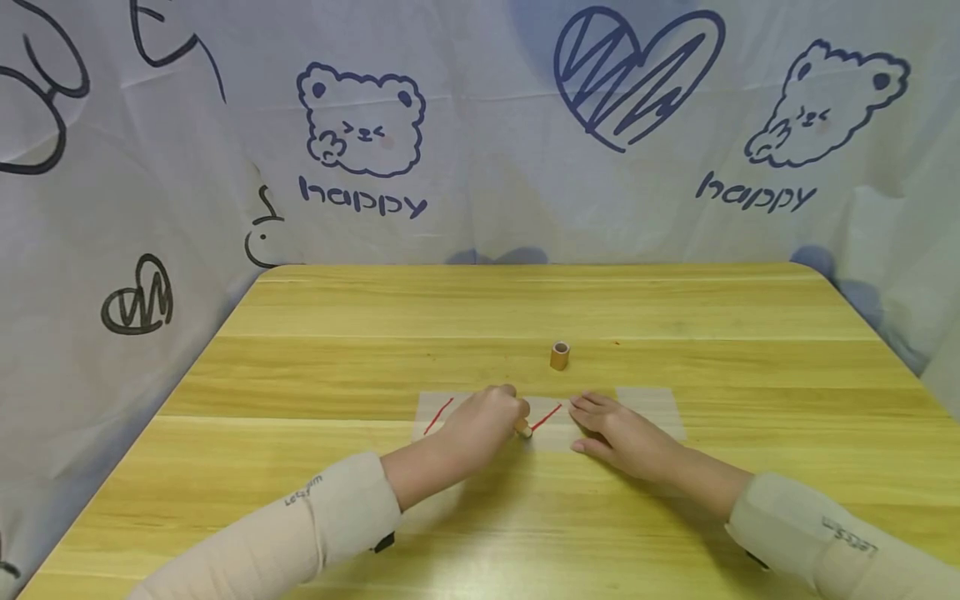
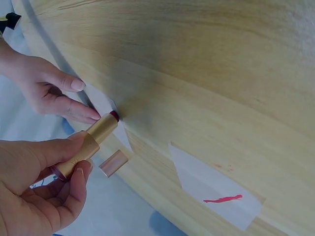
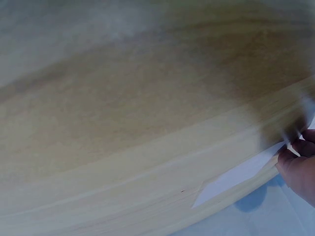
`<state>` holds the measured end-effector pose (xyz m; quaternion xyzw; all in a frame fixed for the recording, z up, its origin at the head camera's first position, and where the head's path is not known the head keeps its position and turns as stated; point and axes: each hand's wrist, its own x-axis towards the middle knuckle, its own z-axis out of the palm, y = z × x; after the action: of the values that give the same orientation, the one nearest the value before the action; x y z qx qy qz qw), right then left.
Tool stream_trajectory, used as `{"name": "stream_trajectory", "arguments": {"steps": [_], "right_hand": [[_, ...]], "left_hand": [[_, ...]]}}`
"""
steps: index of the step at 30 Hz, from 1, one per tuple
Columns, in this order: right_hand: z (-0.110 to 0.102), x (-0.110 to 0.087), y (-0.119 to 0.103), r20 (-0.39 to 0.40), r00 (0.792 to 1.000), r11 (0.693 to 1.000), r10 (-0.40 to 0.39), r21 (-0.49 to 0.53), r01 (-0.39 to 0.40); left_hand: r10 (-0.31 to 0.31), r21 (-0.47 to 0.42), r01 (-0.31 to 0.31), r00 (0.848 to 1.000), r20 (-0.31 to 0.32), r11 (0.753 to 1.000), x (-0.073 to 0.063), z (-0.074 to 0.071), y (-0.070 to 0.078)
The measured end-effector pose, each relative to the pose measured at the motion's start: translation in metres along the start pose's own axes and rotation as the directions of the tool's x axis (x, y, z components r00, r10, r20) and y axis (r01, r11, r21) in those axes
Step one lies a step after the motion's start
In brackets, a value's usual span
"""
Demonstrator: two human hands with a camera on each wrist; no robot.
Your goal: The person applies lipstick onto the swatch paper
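My left hand (image 1: pixel 480 425) grips a gold lipstick (image 2: pixel 88 147) by its base, thumb and fingers round it. The lipstick's dark red tip (image 2: pixel 114 116) points down at a white paper piece (image 1: pixel 553 437), beside a slanted red line (image 1: pixel 547 417). On that paper's right part rests my right hand (image 1: pixel 626 433), its fingers extended and holding nothing. Partly behind the left hand lies another paper piece (image 2: pixel 192 174) with a red stroke (image 2: pixel 223 199). To the right, a third paper piece (image 3: pixel 236 177) shows no mark.
Beyond the papers, the lipstick's gold cap (image 1: pixel 559 356) stands on the wooden table (image 1: pixel 375 308) with its opening up. A white cloth (image 1: pixel 480 167) with drawn hearts and bears hangs behind and beside the table.
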<state>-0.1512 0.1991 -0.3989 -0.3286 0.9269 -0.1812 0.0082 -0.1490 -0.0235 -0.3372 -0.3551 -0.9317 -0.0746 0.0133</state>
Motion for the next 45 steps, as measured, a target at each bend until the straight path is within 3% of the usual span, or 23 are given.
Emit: {"name": "stream_trajectory", "arguments": {"steps": [6,14,25,29,35,45], "right_hand": [[-0.001,-0.001,0.000,0.003,1.000,1.000,0.005,-0.004,-0.005],[-0.003,-0.001,0.000,-0.003,1.000,1.000,0.003,-0.009,-0.003],[-0.006,-0.001,-0.003,0.010,1.000,1.000,-0.019,-0.021,0.019],[-0.007,0.001,-0.004,0.017,1.000,1.000,-0.018,-0.022,0.018],[-0.007,0.003,-0.003,0.018,1.000,1.000,-0.006,-0.010,0.007],[-0.015,0.002,-0.001,0.009,0.998,0.997,0.065,0.035,-0.065]], "left_hand": [[-0.002,-0.041,0.002,1.000,0.007,0.999,0.000,-0.003,-0.001],[0.012,-0.099,-0.016,0.999,-0.045,0.995,0.002,-0.012,-0.007],[0.001,-0.183,-0.019,0.995,-0.098,0.983,0.002,-0.011,-0.011],[-0.007,-0.221,-0.027,0.989,-0.149,0.975,0.002,-0.009,-0.012],[-0.014,-0.264,-0.058,0.965,-0.264,0.963,0.007,-0.006,-0.014],[-0.032,-0.287,-0.053,0.958,-0.284,0.957,0.011,-0.003,-0.014]]}}
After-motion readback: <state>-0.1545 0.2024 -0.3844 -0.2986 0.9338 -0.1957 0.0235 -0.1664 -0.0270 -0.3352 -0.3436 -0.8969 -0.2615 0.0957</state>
